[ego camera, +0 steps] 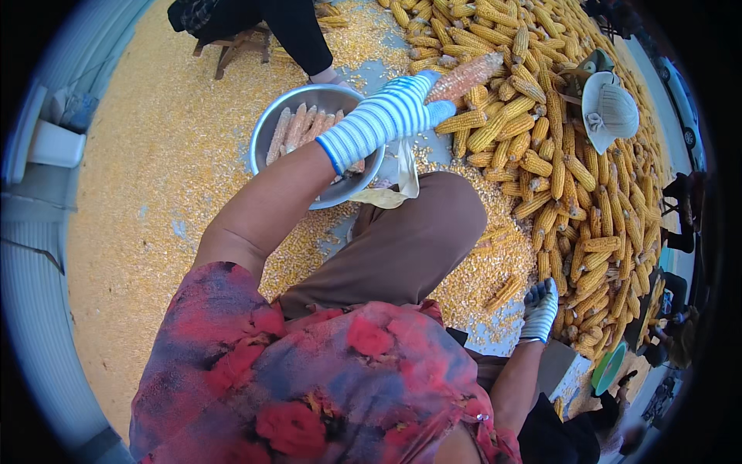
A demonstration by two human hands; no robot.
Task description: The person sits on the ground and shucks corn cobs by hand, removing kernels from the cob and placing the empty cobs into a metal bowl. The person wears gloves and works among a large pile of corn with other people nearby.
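Note:
My left hand (389,107), in a blue-and-white striped knit glove, is shut on a stripped corn cob (465,76). It reaches over a metal basin (258,142) toward a heap of corn ears (510,124). Several bare cobs (298,127) lie in that basin, partly hidden by my forearm. My right hand (539,310), in a matching glove with dark fingertips, is low at the heap's near edge. Its fingers look bent, and whether they hold anything is unclear. A pale strip, perhaps corn husk (407,174), hangs between the basin and my brown-trousered knee (446,203).
Loose kernels (151,151) cover the floor. Ahead, a person's dark-clad leg (295,35) stands near a wooden stool (229,52). A light brimmed hat (614,113) tops the heap. A green basin (608,369) and other people are at right; a parked car (681,104) is beyond.

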